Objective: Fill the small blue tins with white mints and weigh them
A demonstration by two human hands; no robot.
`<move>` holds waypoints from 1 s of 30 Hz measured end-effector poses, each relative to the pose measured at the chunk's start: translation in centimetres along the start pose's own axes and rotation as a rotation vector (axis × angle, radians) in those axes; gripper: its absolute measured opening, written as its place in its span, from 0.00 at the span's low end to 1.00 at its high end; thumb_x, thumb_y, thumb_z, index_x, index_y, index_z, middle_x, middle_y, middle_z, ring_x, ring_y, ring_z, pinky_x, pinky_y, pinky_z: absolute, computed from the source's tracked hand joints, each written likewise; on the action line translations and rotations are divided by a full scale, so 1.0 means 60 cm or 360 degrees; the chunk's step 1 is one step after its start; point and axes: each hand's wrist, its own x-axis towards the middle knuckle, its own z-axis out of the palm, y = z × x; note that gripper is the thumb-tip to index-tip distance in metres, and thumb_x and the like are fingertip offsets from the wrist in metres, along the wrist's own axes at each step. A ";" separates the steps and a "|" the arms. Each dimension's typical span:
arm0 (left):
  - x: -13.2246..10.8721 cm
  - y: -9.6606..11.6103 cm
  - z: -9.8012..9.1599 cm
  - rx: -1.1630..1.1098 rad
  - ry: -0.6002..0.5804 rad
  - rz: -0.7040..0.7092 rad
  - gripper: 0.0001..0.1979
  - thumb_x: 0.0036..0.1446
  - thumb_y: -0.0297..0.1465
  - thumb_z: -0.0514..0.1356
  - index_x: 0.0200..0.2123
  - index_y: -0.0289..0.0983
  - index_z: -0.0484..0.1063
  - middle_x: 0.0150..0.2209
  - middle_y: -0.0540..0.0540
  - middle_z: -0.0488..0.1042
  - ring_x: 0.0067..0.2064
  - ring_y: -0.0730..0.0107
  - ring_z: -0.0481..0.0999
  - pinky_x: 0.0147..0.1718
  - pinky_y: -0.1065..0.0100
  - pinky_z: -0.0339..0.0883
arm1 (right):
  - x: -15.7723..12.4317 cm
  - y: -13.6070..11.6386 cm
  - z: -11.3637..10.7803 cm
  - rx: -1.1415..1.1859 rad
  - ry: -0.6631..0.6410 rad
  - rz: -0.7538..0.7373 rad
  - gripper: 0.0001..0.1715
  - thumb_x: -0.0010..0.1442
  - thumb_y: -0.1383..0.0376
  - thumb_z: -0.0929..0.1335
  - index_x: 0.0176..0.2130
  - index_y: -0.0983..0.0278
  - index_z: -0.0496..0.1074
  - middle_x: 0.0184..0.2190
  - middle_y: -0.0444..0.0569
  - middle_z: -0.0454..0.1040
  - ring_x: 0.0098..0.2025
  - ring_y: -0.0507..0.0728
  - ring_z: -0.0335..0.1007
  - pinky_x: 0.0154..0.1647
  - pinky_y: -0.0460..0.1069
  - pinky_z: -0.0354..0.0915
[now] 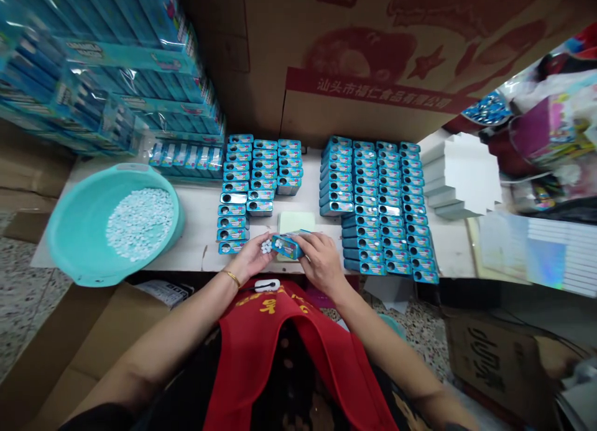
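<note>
My right hand (323, 261) grips a small blue candy tin (290, 247), tilted with its open end toward my other hand. White candies (278, 242) show in the opening. Cupped beside that end, my left hand (252, 257) holds a small heap of white candies (266, 247) in its fingers. Just behind the tin lies a pale green pad (297, 221). To the left is a turquoise basin (69, 232) with many loose white candies (140, 224) in it. Rows of blue tins with dark round openings stand left (234, 210) and right (366, 221) of my hands.
Plastic-wrapped packs of blue boxes (140, 76) are stacked at the back left. A big brown carton (364, 64) stands behind the table. White stacked card pieces (466, 176) and flat sheets (541, 250) lie at the right. An open carton (93, 338) is on the floor.
</note>
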 end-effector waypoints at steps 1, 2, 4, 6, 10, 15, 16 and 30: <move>-0.002 0.000 0.000 0.0004 0.0016 0.0007 0.09 0.56 0.23 0.52 0.29 0.28 0.71 0.24 0.44 0.73 0.26 0.72 0.73 0.27 0.71 0.70 | -0.001 -0.001 0.001 0.0010 0.0008 0.0007 0.24 0.57 0.68 0.62 0.55 0.61 0.61 0.49 0.49 0.67 0.49 0.59 0.56 0.50 0.54 0.54; -0.005 0.001 -0.001 0.0007 0.0038 0.0014 0.09 0.56 0.23 0.52 0.28 0.29 0.71 0.24 0.44 0.73 0.26 0.72 0.73 0.27 0.71 0.70 | -0.002 -0.001 0.002 0.0012 0.0012 0.0014 0.24 0.57 0.68 0.62 0.54 0.62 0.61 0.48 0.49 0.67 0.49 0.59 0.56 0.50 0.54 0.54; -0.008 0.001 -0.004 0.0013 0.0080 0.0016 0.09 0.56 0.23 0.52 0.28 0.29 0.71 0.23 0.44 0.72 0.25 0.73 0.72 0.26 0.71 0.69 | -0.005 -0.001 0.005 -0.0005 0.0025 0.0017 0.24 0.58 0.68 0.61 0.54 0.62 0.62 0.48 0.50 0.67 0.49 0.59 0.56 0.50 0.54 0.53; -0.009 0.001 -0.007 0.0019 0.0071 0.0006 0.09 0.56 0.23 0.52 0.28 0.29 0.71 0.24 0.44 0.73 0.26 0.72 0.73 0.27 0.71 0.70 | -0.007 -0.004 0.006 -0.0028 0.0037 -0.0011 0.24 0.58 0.68 0.61 0.55 0.61 0.62 0.49 0.49 0.67 0.50 0.59 0.56 0.51 0.55 0.52; -0.008 0.000 -0.009 0.0015 -0.0001 0.0005 0.09 0.56 0.23 0.52 0.28 0.28 0.71 0.25 0.43 0.73 0.26 0.72 0.73 0.28 0.70 0.70 | -0.009 -0.010 0.009 -0.0027 0.0025 -0.0032 0.24 0.58 0.68 0.61 0.55 0.60 0.61 0.50 0.49 0.67 0.50 0.60 0.57 0.51 0.55 0.52; -0.008 0.002 -0.010 0.0034 0.0077 -0.0017 0.09 0.56 0.23 0.52 0.27 0.28 0.71 0.23 0.43 0.73 0.25 0.72 0.73 0.26 0.71 0.71 | -0.013 -0.003 0.017 0.0113 0.0079 0.0070 0.25 0.56 0.68 0.62 0.54 0.61 0.62 0.48 0.50 0.68 0.49 0.60 0.57 0.50 0.56 0.54; -0.009 0.003 -0.011 0.0031 0.0081 -0.0018 0.09 0.56 0.23 0.52 0.28 0.28 0.71 0.24 0.43 0.73 0.25 0.72 0.73 0.26 0.71 0.71 | -0.015 0.003 0.021 0.0194 0.0114 0.0097 0.25 0.56 0.69 0.62 0.54 0.61 0.62 0.48 0.50 0.67 0.50 0.60 0.57 0.51 0.56 0.54; -0.063 0.009 -0.065 0.0160 0.0064 0.0017 0.12 0.49 0.16 0.53 0.37 0.26 0.71 0.37 0.34 0.75 0.41 0.62 0.75 0.41 0.66 0.70 | -0.020 0.120 0.143 0.1160 0.0406 0.0566 0.25 0.52 0.61 0.66 0.49 0.64 0.61 0.48 0.53 0.65 0.49 0.59 0.62 0.50 0.56 0.60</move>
